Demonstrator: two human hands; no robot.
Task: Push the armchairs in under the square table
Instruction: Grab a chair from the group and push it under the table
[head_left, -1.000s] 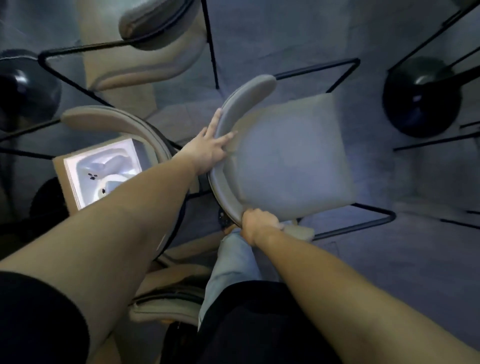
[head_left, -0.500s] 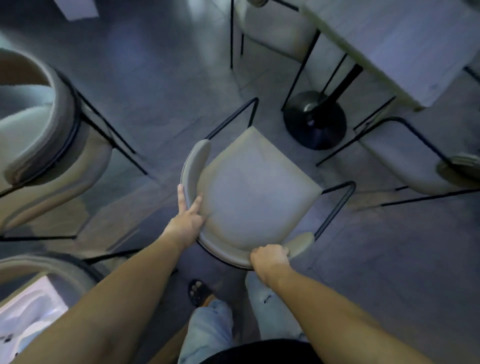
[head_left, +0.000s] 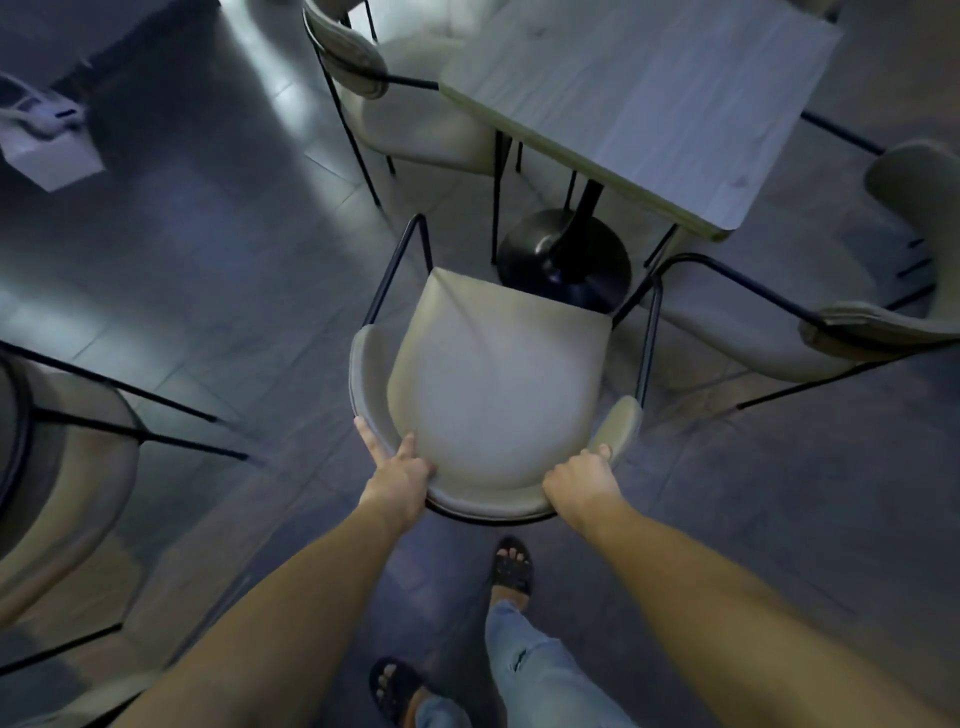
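Note:
A beige armchair (head_left: 493, 384) with a curved back and black metal frame stands in front of me. Its seat front reaches the black round base (head_left: 563, 260) of the square table (head_left: 639, 98). My left hand (head_left: 397, 475) grips the curved backrest at its left rear. On the right rear of the backrest my right hand (head_left: 584, 480) is shut. The table top is grey wood grain with a pale edge. A second armchair (head_left: 410, 104) sits at the table's left side, partly under it. A third armchair (head_left: 852, 322) stands at the right, its seat turned toward the table.
Another beige chair (head_left: 57, 467) with black legs stands close at my left. A white box (head_left: 47, 140) lies on the dark tiled floor at far left. My sandalled feet (head_left: 511, 566) are just behind the held chair.
The armchair has swung round and moved toward the table; its seat front now meets the table's base. Both hands stayed on its backrest. My view has turned toward the table.

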